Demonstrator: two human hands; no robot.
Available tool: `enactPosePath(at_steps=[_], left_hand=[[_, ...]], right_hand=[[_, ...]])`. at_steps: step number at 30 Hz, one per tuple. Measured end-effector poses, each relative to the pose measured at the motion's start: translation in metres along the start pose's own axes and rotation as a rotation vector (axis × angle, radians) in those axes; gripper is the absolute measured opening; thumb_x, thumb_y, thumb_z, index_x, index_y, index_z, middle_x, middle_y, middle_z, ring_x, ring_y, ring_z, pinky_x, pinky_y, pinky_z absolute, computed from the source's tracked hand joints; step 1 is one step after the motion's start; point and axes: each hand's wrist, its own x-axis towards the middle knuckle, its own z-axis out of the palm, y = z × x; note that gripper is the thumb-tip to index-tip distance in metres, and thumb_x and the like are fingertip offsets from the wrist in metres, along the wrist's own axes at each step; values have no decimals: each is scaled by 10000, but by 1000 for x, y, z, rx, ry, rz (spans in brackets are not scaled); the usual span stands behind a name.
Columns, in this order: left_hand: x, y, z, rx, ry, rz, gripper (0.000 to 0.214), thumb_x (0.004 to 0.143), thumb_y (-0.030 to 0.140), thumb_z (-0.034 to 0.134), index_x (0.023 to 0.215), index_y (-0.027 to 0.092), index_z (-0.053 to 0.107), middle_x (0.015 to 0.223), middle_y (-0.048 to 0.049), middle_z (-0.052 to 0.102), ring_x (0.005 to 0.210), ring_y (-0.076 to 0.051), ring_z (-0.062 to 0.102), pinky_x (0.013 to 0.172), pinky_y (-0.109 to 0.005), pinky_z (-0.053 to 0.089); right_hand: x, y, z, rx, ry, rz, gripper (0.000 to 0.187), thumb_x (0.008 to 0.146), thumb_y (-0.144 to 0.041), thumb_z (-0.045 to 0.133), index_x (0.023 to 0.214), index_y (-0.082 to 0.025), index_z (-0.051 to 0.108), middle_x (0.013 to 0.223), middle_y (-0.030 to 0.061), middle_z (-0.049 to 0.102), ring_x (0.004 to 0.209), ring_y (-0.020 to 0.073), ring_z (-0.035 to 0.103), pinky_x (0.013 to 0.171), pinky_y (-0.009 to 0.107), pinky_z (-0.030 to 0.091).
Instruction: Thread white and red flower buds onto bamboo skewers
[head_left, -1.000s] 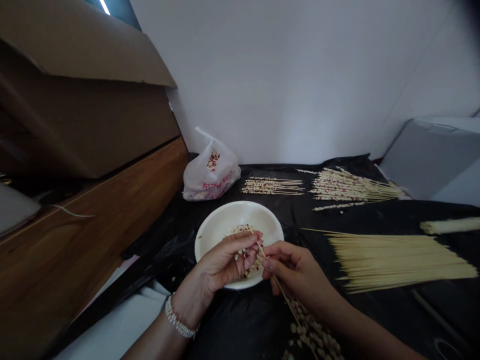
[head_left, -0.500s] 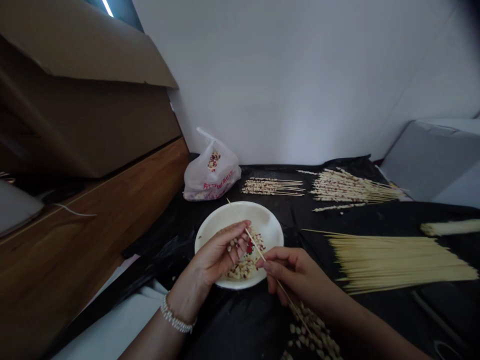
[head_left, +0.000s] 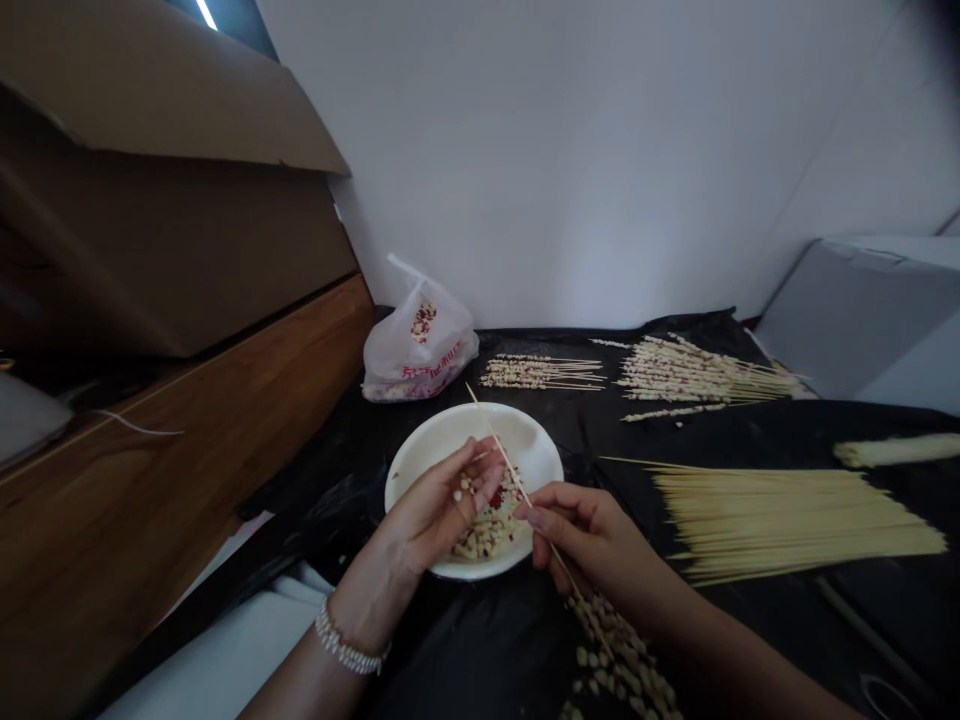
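My right hand point(head_left: 581, 525) pinches a thin wooden skewer point(head_left: 510, 465), which slants up and left over the white bowl point(head_left: 531, 430). My left hand point(head_left: 450, 500) is palm up with curled fingers, cupping a few small pale kernels point(head_left: 458, 495). Its fingertips are close beside the skewer; whether they touch it I cannot tell. Inside the bowl lie loose pale and dark-red kernels point(head_left: 487, 535), partly hidden by my left hand. Below my right hand is a dim cluster of kernel-like pieces point(head_left: 622, 655), cut off by the frame's lower edge.
A knotted plastic bag point(head_left: 420, 355) stands behind the bowl. Kernel-covered skewers lie in a small group point(head_left: 536, 372) and a larger pile point(head_left: 675, 375). Bare skewers point(head_left: 795, 520) spread at right on black sheeting point(head_left: 585, 430). A cardboard box point(head_left: 202, 240) is at left, a pale box point(head_left: 870, 310) at right.
My left fingers have loosened from the skewer and opened somewhat. The skewer's tip has shifted slightly up and right, while my right hand keeps its pinch. The view has turned slightly.
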Motion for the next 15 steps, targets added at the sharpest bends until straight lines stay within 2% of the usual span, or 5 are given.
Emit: enactPosePath(at_steps=[2,5,10,12,15], left_hand=[[3,8,2,-86,143,46,335,925,-40,448,1206,14,622,908,-127,720,767,-161,734,745,-234,624],[1,15,4,-133,222,37,541,870,-120,359,1355,44,535,984,-135,721,763,-157,738,723,-233,631],[-7,14,5,-131,162,-6,694,791,-180,339,1408,78,525,1131,-166,732,846,-176,765,733,-222,633],[-4,13,2,-143,120,1,674,822,-161,376,1425,101,524,1188,-178,727,923,-192,765,768,-223,631],[2,12,-2,-165,91,44,565,894,-95,437,1430,68,518,1183,-197,729,932,-186,766,796,-202,618]], right_hand=[[0,2,0,-5,5,16,269,819,-426,765,767,-179,673,530,-35,648,324,43,466,335,158,237],[1,3,1,-13,-6,46,269,794,-416,787,748,-182,662,520,-35,644,323,52,468,333,164,264],[0,0,2,23,-42,68,267,764,-399,819,774,-183,662,528,-29,658,326,61,484,330,168,265],[0,1,1,43,-64,75,280,760,-401,828,786,-178,662,531,-30,660,326,58,488,331,164,260],[-2,4,-1,104,-134,105,306,797,-437,805,856,-169,670,567,-29,676,343,54,509,329,151,273]])
